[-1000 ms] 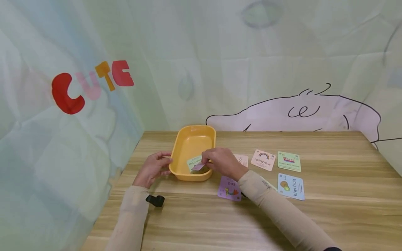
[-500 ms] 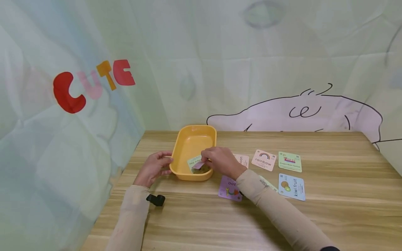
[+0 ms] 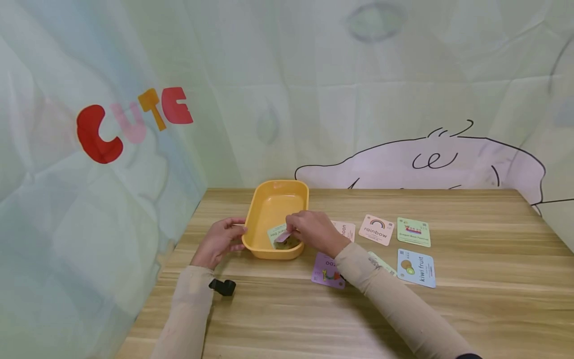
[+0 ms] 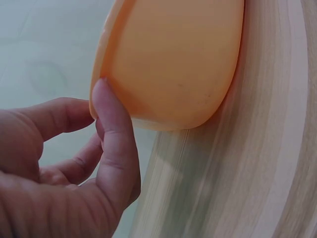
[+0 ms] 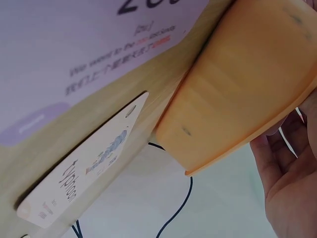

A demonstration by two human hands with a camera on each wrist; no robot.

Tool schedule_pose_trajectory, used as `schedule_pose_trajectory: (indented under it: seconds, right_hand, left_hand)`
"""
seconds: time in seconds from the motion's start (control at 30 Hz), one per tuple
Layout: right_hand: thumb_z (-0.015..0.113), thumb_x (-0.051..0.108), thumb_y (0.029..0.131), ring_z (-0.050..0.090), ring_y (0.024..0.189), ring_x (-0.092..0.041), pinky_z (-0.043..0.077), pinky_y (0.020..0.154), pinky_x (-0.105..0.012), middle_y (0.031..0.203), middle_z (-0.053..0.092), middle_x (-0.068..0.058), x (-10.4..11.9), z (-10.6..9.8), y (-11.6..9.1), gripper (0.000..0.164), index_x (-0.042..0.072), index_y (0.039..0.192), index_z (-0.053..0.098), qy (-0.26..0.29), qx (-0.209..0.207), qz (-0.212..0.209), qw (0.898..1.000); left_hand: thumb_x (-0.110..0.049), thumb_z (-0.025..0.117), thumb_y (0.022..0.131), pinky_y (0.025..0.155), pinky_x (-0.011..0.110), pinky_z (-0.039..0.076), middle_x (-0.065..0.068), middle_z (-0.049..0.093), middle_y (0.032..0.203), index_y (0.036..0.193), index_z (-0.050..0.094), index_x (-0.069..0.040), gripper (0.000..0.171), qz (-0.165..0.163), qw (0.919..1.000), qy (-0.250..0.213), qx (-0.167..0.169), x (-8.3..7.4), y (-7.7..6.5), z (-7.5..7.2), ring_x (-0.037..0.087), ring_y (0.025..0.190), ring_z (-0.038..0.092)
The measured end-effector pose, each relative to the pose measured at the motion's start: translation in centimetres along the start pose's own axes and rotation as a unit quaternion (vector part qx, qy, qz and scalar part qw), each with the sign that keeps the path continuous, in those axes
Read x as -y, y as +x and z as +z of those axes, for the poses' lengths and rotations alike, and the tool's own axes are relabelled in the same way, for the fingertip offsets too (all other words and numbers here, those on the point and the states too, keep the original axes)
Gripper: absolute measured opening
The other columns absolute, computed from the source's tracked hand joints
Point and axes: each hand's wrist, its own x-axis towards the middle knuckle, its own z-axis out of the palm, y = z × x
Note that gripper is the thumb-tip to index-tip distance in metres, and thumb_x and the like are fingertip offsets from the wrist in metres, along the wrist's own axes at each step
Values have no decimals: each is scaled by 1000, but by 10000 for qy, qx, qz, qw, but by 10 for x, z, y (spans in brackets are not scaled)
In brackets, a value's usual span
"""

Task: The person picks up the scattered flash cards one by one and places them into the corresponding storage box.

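Observation:
A yellow plastic tray (image 3: 279, 205) stands at the table's back left. My left hand (image 3: 217, 242) pinches its left rim between thumb and fingers, as the left wrist view shows on the tray wall (image 4: 173, 64). Reaching over the right side, my right hand (image 3: 316, 230) holds a small purple card (image 3: 282, 238) low inside the near end. Beside that card lies a green card (image 3: 272, 233), partly covered. Under my right forearm sits a purple "zoo" card (image 3: 326, 275). A "typhoon" card (image 5: 81, 181) lies by the tray, partly hidden in the head view.
To the right lie a "rainbow" card (image 3: 376, 230), a green Dragon Boat Festival card (image 3: 413, 232) and a blue "kiwi fruit" card (image 3: 416, 268). Another green card (image 3: 386, 265) is half hidden by my right forearm. Printed cloth (image 3: 251, 89) hangs behind and left of the table.
My right hand has shifted very slightly left with the purple card in the tray. My left hand keeps its hold on the rim, and the other cards have not moved.

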Motion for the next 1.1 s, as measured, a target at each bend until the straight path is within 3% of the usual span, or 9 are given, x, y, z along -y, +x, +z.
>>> schedule_pose_trajectory:
  seconds: [0.57,0.9,1.1]
  right_hand:
    - [83,24,86,66,78,-11,53,60,-29,92,74,8,0,-3,2,15,24,96,72,10,411,152,9990]
    - [84,25,84,67,77,-10,54,61,-31,94,75,7,1,-3,2,17,24,97,72,15,438,179,9989]
    - [83,34,83,67,79,-10,54,62,-31,97,76,8,1,-5,3,22,24,99,72,77,519,195,9984]
  left_hand:
    - [-10,61,101,70,28,61,21,61,129,139,55,0,40,-3,10000,-11,-25,0,0,0,21,92,68]
    - [-10,62,101,69,27,60,20,60,127,138,55,0,39,-10,10000,-8,-22,0,0,0,20,88,68]
    - [-10,61,101,69,27,60,21,60,128,138,55,0,39,-9,10000,-10,-1,0,0,0,20,89,67]
